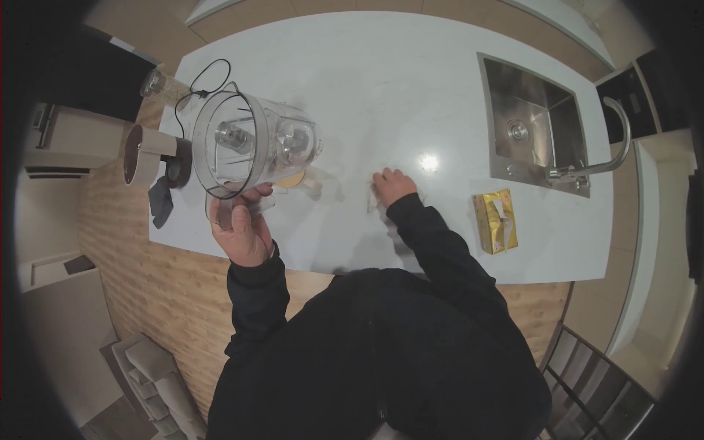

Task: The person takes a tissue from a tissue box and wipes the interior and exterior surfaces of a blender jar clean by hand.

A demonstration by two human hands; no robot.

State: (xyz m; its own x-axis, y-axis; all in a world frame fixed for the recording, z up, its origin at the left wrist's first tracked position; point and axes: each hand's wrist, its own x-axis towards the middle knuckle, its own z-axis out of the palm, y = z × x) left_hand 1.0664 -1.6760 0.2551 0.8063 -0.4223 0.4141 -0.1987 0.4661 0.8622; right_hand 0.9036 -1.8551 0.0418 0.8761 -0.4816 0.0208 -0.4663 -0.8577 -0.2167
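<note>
My left hand (248, 231) grips the handle of a large clear plastic jug (264, 139), which is tilted over the left part of the white counter. Metal-looking fittings show inside the jug. Near the middle of the counter, my right hand (394, 186) has its fingers bent down on something pale, perhaps a tissue, mostly hidden under them. A small yellowish round thing (292, 180) shows partly behind the jug, close to my left hand.
Left of the jug are a brown and white appliance (152, 152) with a black cord, a dark grey cloth-like piece (160, 202) and a clear jar (163, 88). A gold tissue box (496, 221) and a steel sink (535, 121) with a curved faucet (623, 139) are on the right.
</note>
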